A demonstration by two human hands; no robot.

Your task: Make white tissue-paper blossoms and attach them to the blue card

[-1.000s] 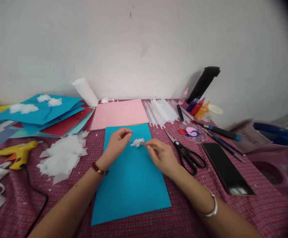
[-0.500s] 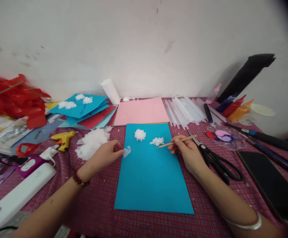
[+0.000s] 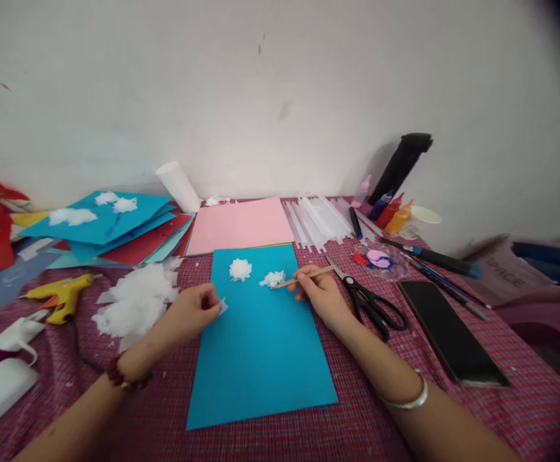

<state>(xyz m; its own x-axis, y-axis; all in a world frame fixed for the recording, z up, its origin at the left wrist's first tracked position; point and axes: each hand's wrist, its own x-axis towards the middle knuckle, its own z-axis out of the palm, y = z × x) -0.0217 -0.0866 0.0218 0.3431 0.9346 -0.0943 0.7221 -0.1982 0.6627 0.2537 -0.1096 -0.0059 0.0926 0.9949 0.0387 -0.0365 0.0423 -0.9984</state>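
A blue sheet of paper (image 3: 261,359) lies on the checked cloth, bearing two white tufts near its far end. The left tuft (image 3: 240,269) is round; the right tuft (image 3: 273,278) is looser. My right hand (image 3: 316,292) is closed round a thin wooden stick (image 3: 309,276), its tip at the right tuft's edge. Over the sheet's left edge, my left hand (image 3: 193,311) pinches a small piece of white tissue paper (image 3: 223,307). Beside that hand sits a heap of white tissue pieces (image 3: 138,298).
Scissors (image 3: 369,301) and a phone (image 3: 453,333) lie right of the sheet. A yellow glue gun (image 3: 63,295) lies at left. Behind are pink paper (image 3: 241,224), plastic sticks (image 3: 321,218), and blue sheets (image 3: 101,221) with tufts. Paint bottles (image 3: 398,215) stand at back right.
The view has swung right, so things appear farther left. My left hand still pinches the tissue piece, now turned differently. The stick stays at the right tuft.
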